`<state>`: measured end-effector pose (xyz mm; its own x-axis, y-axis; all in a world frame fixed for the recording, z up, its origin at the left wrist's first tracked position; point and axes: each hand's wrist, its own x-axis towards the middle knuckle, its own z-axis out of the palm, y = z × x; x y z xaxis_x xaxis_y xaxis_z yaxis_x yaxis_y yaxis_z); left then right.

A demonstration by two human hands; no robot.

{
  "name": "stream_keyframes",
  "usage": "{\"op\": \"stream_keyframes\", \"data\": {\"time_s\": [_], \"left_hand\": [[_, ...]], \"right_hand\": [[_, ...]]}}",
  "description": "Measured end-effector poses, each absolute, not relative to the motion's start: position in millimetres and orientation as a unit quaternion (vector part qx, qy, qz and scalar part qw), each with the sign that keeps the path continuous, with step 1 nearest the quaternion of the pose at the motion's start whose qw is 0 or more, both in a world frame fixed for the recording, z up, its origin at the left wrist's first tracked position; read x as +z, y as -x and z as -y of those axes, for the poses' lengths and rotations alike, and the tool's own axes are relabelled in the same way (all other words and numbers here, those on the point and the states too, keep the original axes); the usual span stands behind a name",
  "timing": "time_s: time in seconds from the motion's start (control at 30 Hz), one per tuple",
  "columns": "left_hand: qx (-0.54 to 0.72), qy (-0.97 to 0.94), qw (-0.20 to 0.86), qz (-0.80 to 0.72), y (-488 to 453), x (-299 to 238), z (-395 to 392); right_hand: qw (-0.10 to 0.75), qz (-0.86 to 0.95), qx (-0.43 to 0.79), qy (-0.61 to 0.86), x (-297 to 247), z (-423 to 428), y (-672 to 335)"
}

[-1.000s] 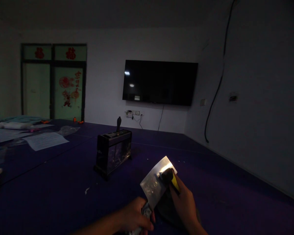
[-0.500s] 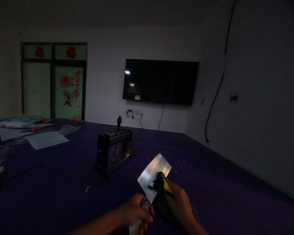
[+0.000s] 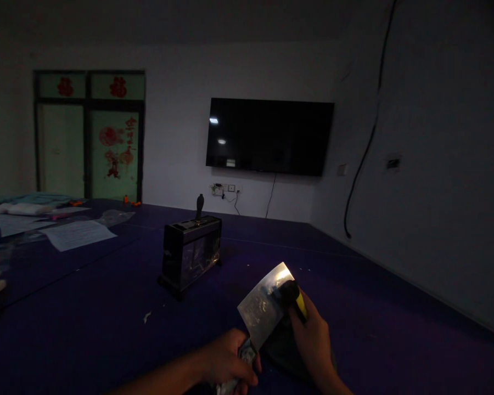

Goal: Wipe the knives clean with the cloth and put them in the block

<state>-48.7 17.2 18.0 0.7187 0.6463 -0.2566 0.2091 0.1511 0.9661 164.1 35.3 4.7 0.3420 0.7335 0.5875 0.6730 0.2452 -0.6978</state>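
My left hand (image 3: 226,359) is closed around the pale, wrapped-looking handle of a cleaver (image 3: 260,314). The wide metal blade points up and away to the right, its flat face toward me, with smeary marks on it. My right hand (image 3: 316,336) grips a black-and-yellow hand tool (image 3: 301,306). The tool's dark head lies over the blade's right side, apparently against it; its exact kind I cannot make out. Under the blade and right hand is a dark object (image 3: 282,351) on the purple table (image 3: 107,323), mostly hidden.
A black box-shaped device (image 3: 193,252) with an upright handle stands ahead, left of the blade. Printed papers (image 3: 78,235), plastic wrapping (image 3: 115,218) and a white bundle (image 3: 24,209) lie at left. Small white scraps (image 3: 147,317) dot the table. The room is dim.
The cleaver blade has shifted and tilted a little to the right. My right hand and its tool have moved right, toward the blade's right edge. My left hand keeps its hold on the handle.
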Motion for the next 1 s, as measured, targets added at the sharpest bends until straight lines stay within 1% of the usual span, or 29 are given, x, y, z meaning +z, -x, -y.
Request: {"op": "stream_keyframes", "data": {"time_s": [0.23,0.4,0.6,0.7,0.8,1.0], "left_hand": [[0.167,-0.638,0.667,-0.346,48.0,21.3,-14.3],[0.177,-0.636,0.663,-0.352,46.9,23.2,-11.7],[0.184,-0.636,0.66,-0.356,46.2,19.8,-13.8],[0.195,-0.634,0.657,-0.357,45.7,18.4,-14.4],[0.2,-0.632,0.656,-0.36,44.9,17.3,-14.9],[0.201,-0.615,0.673,-0.359,44.3,12.3,-18.0]], "right_hand": [[0.559,0.558,0.043,0.612,9.1,-33.7,-165.3],[0.556,0.564,0.055,0.609,6.8,-36.7,-168.9],[0.558,0.586,0.043,0.586,8.0,-36.6,-167.6],[0.54,0.598,0.044,0.591,9.5,-34.6,-165.0],[0.503,0.631,0.039,0.589,10.3,-32.5,-162.6],[0.454,0.658,-0.005,0.601,13.1,-28.1,-157.7]]}}
